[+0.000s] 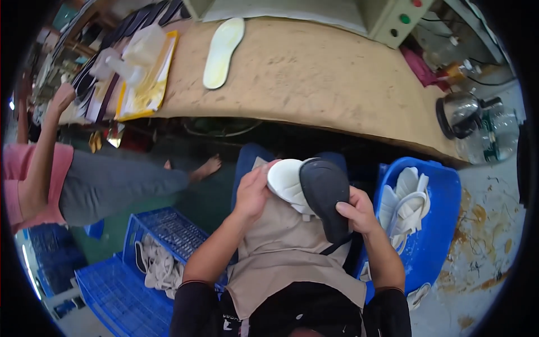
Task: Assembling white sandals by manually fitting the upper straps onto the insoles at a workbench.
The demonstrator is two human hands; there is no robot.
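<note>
Above my lap, my left hand (252, 192) is closed on the left edge of a white padded sandal upper (287, 181). Its rounded end faces up, and short white strap pieces show below it. A black shoe sole (327, 191) overlaps the upper's right side. My right hand (359, 210) grips the sole's lower right edge, thumb on its face and fingers mostly hidden behind. Whether the two pieces are joined cannot be seen. Across the workbench (314, 78) lies a pale, yellowish insole (223, 53), apart from both hands.
A blue tub (452, 208) with white sandal parts stands at my right. Left of me, a blue crate (168, 224) holds more white pieces. A yellow tray (124, 109) carries plastic containers. Bottles (499, 135) and a glass pot (461, 115) stand far right. Another person (42, 174) sits at left.
</note>
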